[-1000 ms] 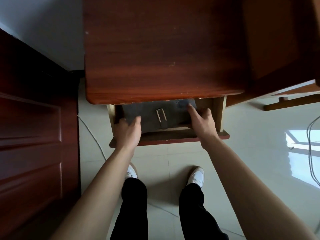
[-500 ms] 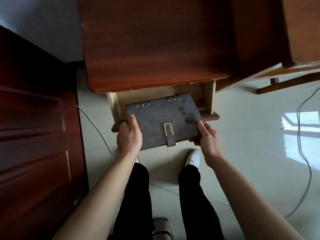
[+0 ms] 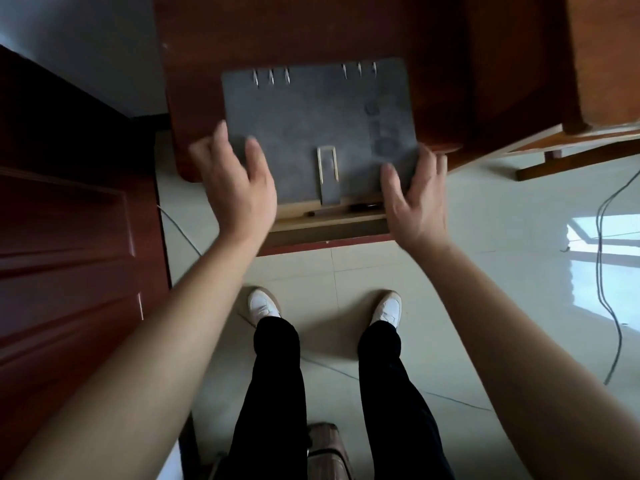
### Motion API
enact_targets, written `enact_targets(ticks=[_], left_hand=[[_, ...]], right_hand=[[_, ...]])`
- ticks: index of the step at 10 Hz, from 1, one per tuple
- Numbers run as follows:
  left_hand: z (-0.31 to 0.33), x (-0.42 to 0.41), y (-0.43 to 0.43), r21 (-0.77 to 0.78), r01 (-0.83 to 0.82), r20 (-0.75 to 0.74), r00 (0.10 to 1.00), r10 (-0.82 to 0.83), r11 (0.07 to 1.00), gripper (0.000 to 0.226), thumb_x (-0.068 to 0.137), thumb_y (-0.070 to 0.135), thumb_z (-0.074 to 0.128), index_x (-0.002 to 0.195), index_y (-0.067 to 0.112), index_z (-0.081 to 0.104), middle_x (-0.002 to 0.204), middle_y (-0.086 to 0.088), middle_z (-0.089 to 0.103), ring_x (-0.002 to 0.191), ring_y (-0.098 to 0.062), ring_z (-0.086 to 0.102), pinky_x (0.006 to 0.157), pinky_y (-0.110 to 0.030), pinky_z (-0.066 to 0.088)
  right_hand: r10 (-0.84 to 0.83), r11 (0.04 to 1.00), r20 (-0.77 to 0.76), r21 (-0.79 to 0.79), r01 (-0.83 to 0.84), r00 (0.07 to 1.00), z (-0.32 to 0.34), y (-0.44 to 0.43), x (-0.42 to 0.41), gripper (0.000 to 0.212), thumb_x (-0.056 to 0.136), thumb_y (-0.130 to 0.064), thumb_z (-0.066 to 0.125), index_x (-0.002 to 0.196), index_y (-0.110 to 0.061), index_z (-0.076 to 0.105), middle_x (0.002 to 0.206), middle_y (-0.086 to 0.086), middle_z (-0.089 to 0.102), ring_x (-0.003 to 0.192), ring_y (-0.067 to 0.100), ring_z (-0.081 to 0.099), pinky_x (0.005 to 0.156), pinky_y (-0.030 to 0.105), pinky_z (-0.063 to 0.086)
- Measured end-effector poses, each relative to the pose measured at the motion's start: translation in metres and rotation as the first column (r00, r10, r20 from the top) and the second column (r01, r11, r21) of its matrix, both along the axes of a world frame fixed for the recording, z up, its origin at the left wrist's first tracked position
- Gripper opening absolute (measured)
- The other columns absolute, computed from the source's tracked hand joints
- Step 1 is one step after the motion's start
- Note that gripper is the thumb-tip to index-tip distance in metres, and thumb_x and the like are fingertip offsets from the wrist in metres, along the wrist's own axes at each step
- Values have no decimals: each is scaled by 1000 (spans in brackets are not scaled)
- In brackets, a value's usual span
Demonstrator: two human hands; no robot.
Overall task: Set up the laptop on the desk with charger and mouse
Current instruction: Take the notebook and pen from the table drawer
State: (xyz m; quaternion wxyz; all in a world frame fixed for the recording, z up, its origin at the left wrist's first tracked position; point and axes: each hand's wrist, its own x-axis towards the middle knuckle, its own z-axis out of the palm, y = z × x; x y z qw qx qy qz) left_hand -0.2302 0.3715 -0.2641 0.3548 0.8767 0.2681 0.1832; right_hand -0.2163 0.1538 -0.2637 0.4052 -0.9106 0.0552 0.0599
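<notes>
A grey binder [image 3: 318, 133] lies flat on the reddish wooden surface [image 3: 311, 32], its six metal rings along the far edge and its strap with a metal loop at the near edge, which overhangs the surface's front. The left hand [image 3: 239, 188] is at the binder's near left corner, thumb lying on the cover, the other fingers spread loosely beside the edge; its grip looks released rather than clenched. The right hand [image 3: 415, 199] is at the binder's near right corner, thumb on the cover and fingers along the side edge, also open, not closed around it. Just below the binder's near edge an open drawer [image 3: 329, 220] juts out from under the surface, with a dark pen-like thing lying in it. Nearer than the drawer, two white shoes [image 3: 265, 306] stand on the pale tiled floor [image 3: 485, 271]. A thin cable [image 3: 602, 271] trails over the floor well right of the binder. A dark wooden door [image 3: 69, 254] stands left of the binder.
</notes>
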Motion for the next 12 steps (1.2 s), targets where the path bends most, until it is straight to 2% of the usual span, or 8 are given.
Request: enact_targets(ticks=[1, 2, 3, 4, 5, 7, 9, 12], left_hand=[[-2, 23, 12, 105, 80, -9, 997, -80, 991, 50, 98, 21, 52, 137, -8, 46, 124, -29, 50, 117, -38, 52, 101, -3, 22], [-15, 14, 11, 292, 266, -288, 940, -180, 919, 58, 100, 40, 43, 150, 10, 37, 152, -22, 36, 140, -37, 35, 111, -43, 29], [-30, -5, 10, 349, 362, -373, 900, -227, 864, 61, 103, 50, 30, 155, 17, 28, 161, -19, 21, 148, -35, 23, 114, -51, 23], [-37, -5, 10, 370, 356, -363, 906, -220, 858, 62, 104, 51, 25, 156, 17, 25, 162, -20, 19, 149, -35, 21, 117, -49, 19], [-41, -5, 6, 404, 348, -375, 907, -194, 846, 63, 104, 53, 20, 157, 17, 23, 162, -20, 18, 149, -34, 21, 117, -49, 19], [-45, -7, 8, 428, 333, -351, 918, -185, 840, 62, 105, 52, 23, 156, 18, 25, 162, -19, 20, 149, -32, 22, 117, -47, 20], [-47, -6, 8, 455, 324, -348, 922, -169, 829, 62, 105, 52, 23, 155, 17, 28, 160, -19, 24, 148, -33, 25, 116, -47, 22], [-48, -5, 7, 459, 319, -344, 924, -165, 829, 62, 105, 53, 22, 155, 18, 28, 160, -18, 25, 148, -32, 24, 117, -47, 21]], right_hand=[[95, 984, 37, -157, -88, 995, -5, 7, 31, 70, 99, -52, 48, 147, -1, 41, 134, 21, 50, 119, 35, 52, 100, 44, 43], [130, 950, 61, -294, -107, 990, -13, 10, 37, 68, 100, -52, 50, 151, -7, 39, 142, 18, 47, 130, 33, 46, 108, 46, 37], [94, 953, 204, -303, -29, 975, -24, 5, 12, 46, 99, -38, 58, 131, -5, 55, 127, 21, 52, 114, 34, 51, 96, 43, 42], [147, 942, 165, -326, -87, 975, -44, -2, -14, 25, 98, -27, 60, 102, -2, 57, 104, 20, 54, 89, 38, 55, 78, 44, 46], [318, 800, -194, -470, -373, 928, -72, -2, -20, 31, 100, -35, 53, 111, -6, 59, 114, 18, 57, 102, 37, 56, 87, 46, 46], [398, 682, -545, -362, -635, 738, -100, 15, 14, 44, 103, -37, 50, 143, -19, 51, 150, 12, 46, 136, 37, 43, 114, 52, 33], [466, 537, -614, -376, -755, 637, -117, 16, 40, 33, 103, -35, 57, 132, -23, 64, 143, 9, 57, 134, 34, 48, 114, 51, 35], [497, 604, -575, -309, -735, 650, -101, 11, 28, 27, 105, -29, 54, 128, -16, 62, 136, 11, 63, 126, 35, 57, 109, 50, 44]])
